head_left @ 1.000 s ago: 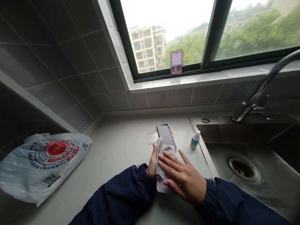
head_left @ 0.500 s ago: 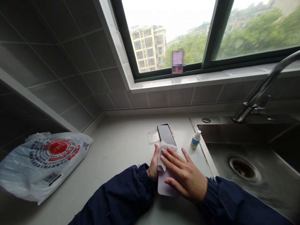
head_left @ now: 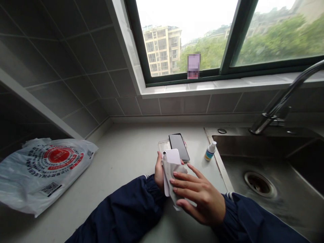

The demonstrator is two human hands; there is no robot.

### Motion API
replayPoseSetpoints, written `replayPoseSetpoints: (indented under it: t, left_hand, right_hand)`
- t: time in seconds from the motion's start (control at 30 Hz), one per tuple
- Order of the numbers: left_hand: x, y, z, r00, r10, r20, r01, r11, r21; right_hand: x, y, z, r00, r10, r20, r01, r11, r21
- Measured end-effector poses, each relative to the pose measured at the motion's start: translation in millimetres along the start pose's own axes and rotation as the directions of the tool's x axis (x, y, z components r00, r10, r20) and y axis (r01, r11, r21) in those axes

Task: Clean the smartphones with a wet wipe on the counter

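Phone (head_left: 173, 156), pale, raised over counter (head_left: 126, 152) left of sink (head_left: 236, 170); left hand (head_left: 159, 172) curled around it. Right hand (head_left: 204, 195), fingers spread, laid on gray cloth (head_left: 170, 168) covering part of phone's back. Dark-screened phone (head_left: 179, 146) on counter left of sink, clear case (head_left: 162, 146) showing on side away from sink. Spray bottle (head_left: 210, 152) just beside sink's left edge. Plastic bag (head_left: 32, 195) well left of sink.

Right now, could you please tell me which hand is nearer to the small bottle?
Right. The right hand is on the near side of the bottle, over the cloth; the left hand is farther away, leftward, holding the pale phone.
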State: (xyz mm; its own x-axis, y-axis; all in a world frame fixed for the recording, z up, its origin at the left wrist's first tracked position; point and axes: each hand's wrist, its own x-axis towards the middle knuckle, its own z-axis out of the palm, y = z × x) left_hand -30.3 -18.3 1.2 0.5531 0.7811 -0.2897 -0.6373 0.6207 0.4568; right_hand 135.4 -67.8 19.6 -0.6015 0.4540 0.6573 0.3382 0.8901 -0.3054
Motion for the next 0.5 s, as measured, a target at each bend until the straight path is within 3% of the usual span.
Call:
replayPoseSetpoints:
  t: [0.2, 0.37, 0.5]
  left_hand:
    - [1, -1, 4, 0.994, 0.104, -0.041, -0.107, 0.992, -0.07]
    - [3, -7, 11, 0.995, 0.066, 0.078, -0.055, 0.99, -0.126]
    - [5, -11, 8, 0.994, 0.049, 0.102, -0.036, 0.991, -0.126]
  right_hand:
    - [0, 4, -5, 0.999, 0.034, 0.006, -0.033, 0.994, -0.104]
    - [-7, 15, -1, 0.982, 0.174, 0.068, -0.147, 0.947, -0.287]
    - [-9, 20, 2, 0.973, 0.222, 0.066, -0.186, 0.917, -0.353]
